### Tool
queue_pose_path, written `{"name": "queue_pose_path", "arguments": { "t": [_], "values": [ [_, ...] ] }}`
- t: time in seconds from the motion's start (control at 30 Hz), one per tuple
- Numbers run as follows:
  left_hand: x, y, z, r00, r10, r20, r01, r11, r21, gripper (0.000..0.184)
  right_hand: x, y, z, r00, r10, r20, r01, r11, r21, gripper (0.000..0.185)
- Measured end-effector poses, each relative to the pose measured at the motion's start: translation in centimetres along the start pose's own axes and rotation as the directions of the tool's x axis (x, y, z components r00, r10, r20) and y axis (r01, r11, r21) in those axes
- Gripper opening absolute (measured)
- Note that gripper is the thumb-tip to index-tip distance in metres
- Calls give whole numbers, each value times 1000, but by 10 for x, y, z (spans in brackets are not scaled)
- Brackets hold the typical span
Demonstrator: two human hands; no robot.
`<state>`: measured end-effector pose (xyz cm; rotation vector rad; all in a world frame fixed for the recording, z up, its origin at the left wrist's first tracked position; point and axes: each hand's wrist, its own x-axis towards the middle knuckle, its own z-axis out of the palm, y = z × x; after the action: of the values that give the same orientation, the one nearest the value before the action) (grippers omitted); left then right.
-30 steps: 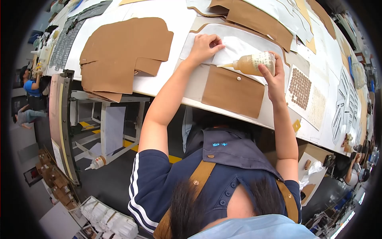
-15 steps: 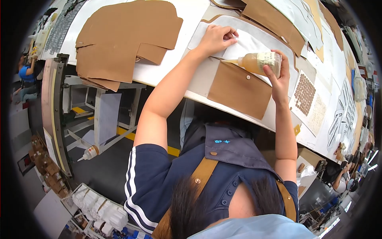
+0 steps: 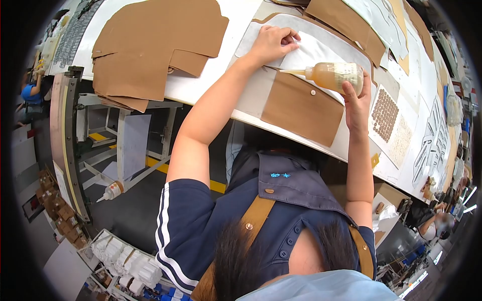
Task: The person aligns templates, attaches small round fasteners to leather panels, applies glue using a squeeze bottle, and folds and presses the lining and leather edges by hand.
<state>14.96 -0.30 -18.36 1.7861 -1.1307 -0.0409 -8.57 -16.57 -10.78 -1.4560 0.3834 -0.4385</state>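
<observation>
"White table [image 3: 188,86]: findings?"
"Lining [image 3: 319,52] lies beyond the brown panel [image 3: 301,113]. Bottle [image 3: 339,77] is sideways, gripped in the right hand [image 3: 358,104], above the panel. Left hand [image 3: 275,45] is narrowed over the lining; pinching, I cannot tell."
"Advice?"
"Squeeze lightly; nozzle [image 3: 295,72] low and steady, I judge."

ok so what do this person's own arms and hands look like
The left arm has a short navy sleeve with white striping down its outer side. The right sleeve is navy too, though little of it shows. Both forearms are uncovered, and neither the left hand nor the right hand shows a glove, ring or watch.
</observation>
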Motion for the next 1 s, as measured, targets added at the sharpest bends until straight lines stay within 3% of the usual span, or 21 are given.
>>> {"name": "queue_pose_path", "arguments": {
  "t": [1.0],
  "values": [
    [0, 1, -1, 1000, 10, -5, -10, 1000, 20, 19, 2, 2, 14, 989, -127, 80, 134, 986, -96, 66]
  ]
}}
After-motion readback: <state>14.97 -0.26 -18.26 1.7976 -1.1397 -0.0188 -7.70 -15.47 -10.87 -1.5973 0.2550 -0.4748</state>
